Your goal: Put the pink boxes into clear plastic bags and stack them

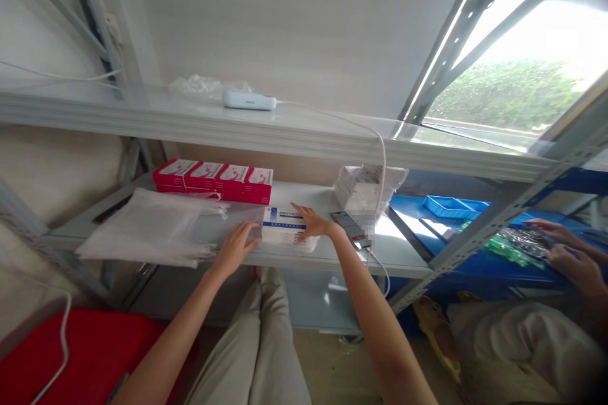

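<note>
A small stack of white boxes with blue print (284,220) lies near the front edge of the grey shelf (403,256), with clear plastic showing around its lower part. My left hand (236,247) is just left of the stack, thumb and fingers apart, holding nothing. My right hand (312,223) is spread at the stack's right end, its fingers reaching over the top box and its thumb at the near side. Whether these fingers press on the box I cannot tell. To the left lies a pile of translucent plastic bags (147,228).
Red-and-white boxes (213,180) stand in rows behind the bags. At right are a phone (350,229) with a white cable and a plastic-wrapped white stack (363,188). A pale blue device (249,100) sits on the upper shelf. Another person's hands (570,259) work over a blue table.
</note>
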The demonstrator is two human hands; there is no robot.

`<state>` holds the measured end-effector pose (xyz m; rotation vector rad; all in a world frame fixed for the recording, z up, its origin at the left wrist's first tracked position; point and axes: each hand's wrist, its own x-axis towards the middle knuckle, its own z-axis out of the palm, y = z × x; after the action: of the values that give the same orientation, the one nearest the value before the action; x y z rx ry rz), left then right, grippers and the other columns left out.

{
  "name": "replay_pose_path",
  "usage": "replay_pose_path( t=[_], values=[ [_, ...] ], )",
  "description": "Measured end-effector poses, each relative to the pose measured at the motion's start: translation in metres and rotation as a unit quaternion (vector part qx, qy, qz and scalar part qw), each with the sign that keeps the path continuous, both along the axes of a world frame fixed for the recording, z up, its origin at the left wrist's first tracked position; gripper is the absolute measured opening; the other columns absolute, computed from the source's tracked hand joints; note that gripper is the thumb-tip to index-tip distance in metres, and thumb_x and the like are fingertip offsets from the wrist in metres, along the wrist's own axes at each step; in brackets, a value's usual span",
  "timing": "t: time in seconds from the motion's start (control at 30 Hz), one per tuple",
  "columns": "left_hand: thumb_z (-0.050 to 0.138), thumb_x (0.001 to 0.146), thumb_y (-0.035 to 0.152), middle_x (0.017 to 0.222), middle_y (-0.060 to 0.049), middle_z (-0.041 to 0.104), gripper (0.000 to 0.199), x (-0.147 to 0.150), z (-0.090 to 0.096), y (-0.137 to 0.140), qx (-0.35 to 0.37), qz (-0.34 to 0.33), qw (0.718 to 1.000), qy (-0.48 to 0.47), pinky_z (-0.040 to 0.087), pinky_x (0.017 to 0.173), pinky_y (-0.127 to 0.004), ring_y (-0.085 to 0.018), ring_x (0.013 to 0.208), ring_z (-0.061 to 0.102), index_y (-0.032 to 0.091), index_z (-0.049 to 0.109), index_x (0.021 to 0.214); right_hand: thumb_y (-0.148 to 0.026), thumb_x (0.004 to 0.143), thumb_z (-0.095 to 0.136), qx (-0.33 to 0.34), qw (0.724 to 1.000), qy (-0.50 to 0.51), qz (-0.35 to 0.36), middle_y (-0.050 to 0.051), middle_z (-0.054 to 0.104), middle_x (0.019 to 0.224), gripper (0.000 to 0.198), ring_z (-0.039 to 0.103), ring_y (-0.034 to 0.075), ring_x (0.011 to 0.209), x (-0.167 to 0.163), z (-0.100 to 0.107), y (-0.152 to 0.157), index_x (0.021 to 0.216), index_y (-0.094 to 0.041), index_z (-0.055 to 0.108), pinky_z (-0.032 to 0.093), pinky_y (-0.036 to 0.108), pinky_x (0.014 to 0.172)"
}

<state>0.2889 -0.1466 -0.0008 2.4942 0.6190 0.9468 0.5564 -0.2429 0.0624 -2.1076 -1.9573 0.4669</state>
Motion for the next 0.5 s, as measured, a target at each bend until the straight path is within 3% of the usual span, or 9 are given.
replay_pose_path(
  t=[0.07,0.17,0.3,0.5],
  values=[
    [0.065,0.080,0.025,0.130,-0.011,0.053,0.052,0.012,0.002,0.011,-0.053,0.003,0.997,-0.060,0.037,0.105,-0.042,-0.023,0.123,0.048,0.021,0.045,0.128,-0.028,0.050,0.084,0.022,0.999,0.034,-0.001,0.018,0.024,0.151,0.124,0.024,0.032,0.138,0.007,-0.006,-0.003,0.150,-0.019,0.011,0.026,0.046,0.109],
    [0.076,0.067,0.024,0.143,-0.015,0.041,0.080,0.031,0.001,0.030,-0.161,-0.069,0.981,-0.081,0.032,0.109,-0.045,-0.026,0.131,0.040,0.021,0.037,0.137,-0.025,0.054,0.082,0.044,0.995,0.084,-0.015,0.017,0.028,0.150,0.117,0.033,0.029,0.134,0.013,-0.013,-0.009,0.149,-0.020,0.014,0.030,0.043,0.108],
    [0.078,0.064,0.027,0.141,-0.016,0.045,0.083,0.044,-0.004,0.051,-0.276,-0.158,0.945,-0.079,0.035,0.107,-0.046,-0.027,0.128,0.045,0.019,0.041,0.137,-0.025,0.054,0.082,0.073,0.991,0.115,-0.015,0.015,0.034,0.148,0.110,0.039,0.026,0.131,0.016,-0.017,-0.015,0.147,-0.018,0.024,0.032,0.039,0.108],
    [0.081,0.060,0.036,0.141,-0.017,0.044,0.091,0.046,-0.009,0.059,-0.321,-0.183,0.923,-0.107,0.037,0.106,-0.044,-0.027,0.127,0.046,0.017,0.040,0.139,-0.033,0.054,0.084,0.079,0.992,0.101,-0.010,0.013,0.036,0.147,0.109,0.039,0.026,0.131,0.023,-0.022,-0.012,0.146,-0.020,0.027,0.033,0.038,0.108]
  ],
)
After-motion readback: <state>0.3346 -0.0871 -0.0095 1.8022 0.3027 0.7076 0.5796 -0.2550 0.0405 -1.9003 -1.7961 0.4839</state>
